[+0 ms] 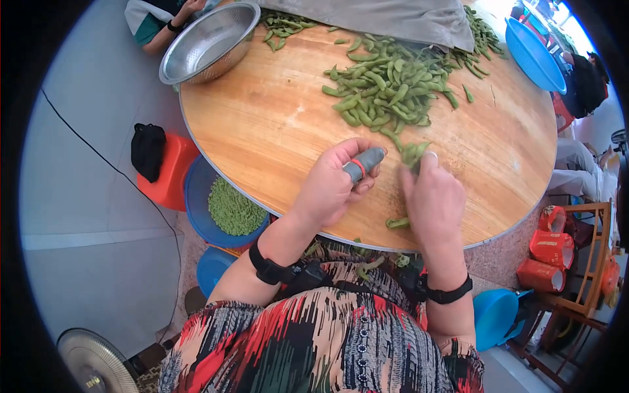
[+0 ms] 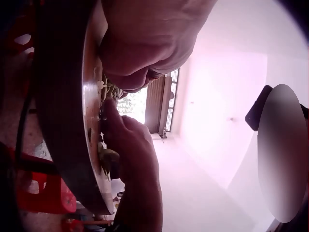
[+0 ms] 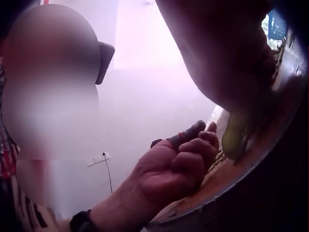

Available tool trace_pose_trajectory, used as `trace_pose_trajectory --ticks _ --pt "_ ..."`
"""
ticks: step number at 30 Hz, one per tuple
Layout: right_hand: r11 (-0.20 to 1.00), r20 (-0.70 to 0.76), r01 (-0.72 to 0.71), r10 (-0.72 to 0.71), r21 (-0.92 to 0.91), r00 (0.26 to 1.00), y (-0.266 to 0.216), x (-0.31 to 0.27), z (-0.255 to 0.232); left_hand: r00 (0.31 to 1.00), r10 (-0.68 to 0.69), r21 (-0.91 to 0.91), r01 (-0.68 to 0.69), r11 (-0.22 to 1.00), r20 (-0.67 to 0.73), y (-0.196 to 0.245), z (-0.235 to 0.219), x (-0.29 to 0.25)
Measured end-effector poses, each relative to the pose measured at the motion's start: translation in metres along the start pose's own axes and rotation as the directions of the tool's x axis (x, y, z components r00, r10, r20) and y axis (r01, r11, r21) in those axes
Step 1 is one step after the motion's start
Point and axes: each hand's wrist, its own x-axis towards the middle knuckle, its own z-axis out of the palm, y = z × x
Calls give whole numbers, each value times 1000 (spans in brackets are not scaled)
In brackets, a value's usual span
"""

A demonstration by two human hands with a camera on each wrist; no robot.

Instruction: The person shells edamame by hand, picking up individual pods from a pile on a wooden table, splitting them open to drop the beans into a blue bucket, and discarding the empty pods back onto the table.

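Pod: a green pod sits at the right hand's fingertips, on the near side of the heap; it is blurred, so I cannot make out if it is one or several.
Right hand: I see the right hand pinching the pod between thumb and fingers; in the right wrist view this hand is dark, and the contact is lost in shadow.
Left hand: just beside, the left hand has its fingers curled in; I make out nothing in it, though its palm is partly hidden from me. A grey sleeve with a red band covers its thumb.
Stray pod: another one lies near the right wrist, partly behind it.
Heap: the main heap lies beyond both hands, running up to a grey cloth that the top edge cuts off.
Table: round wooden table, its near edge partly behind the forearms.
Around it: a metal colander overhangs the far left rim; a blue basin of shelled beans sits below, partly under the tabletop.
Wrist views: a grey blur masks part of each.
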Motion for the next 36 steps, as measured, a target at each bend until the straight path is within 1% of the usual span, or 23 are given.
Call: trace_pose_trajectory --ticks 2,4,5,6,7,8,10,11,14,16,17,19,23,25,26,28,29,31,32,33,34,35,36 --pt "1000 -6 -3 3 -25 1000 6 -1 4 1000 -6 17 6 1000 6 1 -2 0" --pt "951 -147 163 -128 264 981 25 -8 3 999 -26 38 25 999 35 -3 -3 0" --pt "951 -146 161 -126 264 981 29 -9 0 999 -29 38 27 999 36 -4 -1 0" --pt "830 10 26 -38 558 999 32 -11 -6 992 -91 49 87 995 83 -5 3 -1" --pt "618 186 -146 0 772 983 33 -13 -11 980 -153 63 146 987 128 -7 8 -2" --pt "617 188 -150 2 773 982 31 -16 -13 979 -156 63 149 987 128 -10 12 -2" --pt "359 323 -273 -85 892 943 25 -20 -17 965 -192 -30 200 979 181 -13 21 -1" --pt "353 321 -273 -82 895 944 26 -20 -18 964 -196 -23 203 979 181 -16 20 1" --pt "320 371 -311 -150 895 916 28 -22 -19 990 -85 6 85 996 115 -24 15 4" --pt "96 497 -488 -208 868 843 30 -27 -21 997 -31 -38 33 999 66 -23 18 3" --pt "93 496 -488 -208 868 843 30 -28 -21 997 -32 -35 34 999 65 -24 18 2" --pt "-47 483 -514 -279 856 830 30 -31 -20 998 -11 -37 13 999 55 -24 18 1" --pt "-61 505 -543 -293 838 812 31 -31 -21 997 50 53 -53 997 63 -25 23 -1" --pt "-69 507 -545 -286 835 813 30 -31 -21 989 81 120 -96 988 128 -26 22 -2" --pt "-71 506 -544 -285 836 814 31 -31 -22 988 79 122 -95 988 130 -27 20 -2" --pt "-250 571 -675 -380 694 728 33 -32 -24 974 -34 19 30 999 225 -27 16 -4" --pt "-253 570 -675 -380 694 729 34 -33 -24 974 -36 22 31 999 225 -25 14 -5" --pt "-352 579 -710 -413 610 703 35 -34 -22 943 -96 -75 126 989 318 -21 12 -4" --pt "-356 576 -707 -413 612 706 34 -35 -21 942 -98 -70 127 989 320 -21 14 -5" --pt "-125 557 -608 -291 784 778 32 -36 -19 959 -42 28 36 999 279 -22 20 -6" --pt "137 494 -476 -183 869 850 31 -37 -17 970 20 129 -53 990 244 -23 23 -7" --pt "135 492 -474 -182 870 852 31 -38 -14 969 19 132 -53 990 246 -26 23 -6" --pt "289 361 -305 -165 907 918 32 -38 -10 974 63 258 -120 959 219 -29 22 -5"
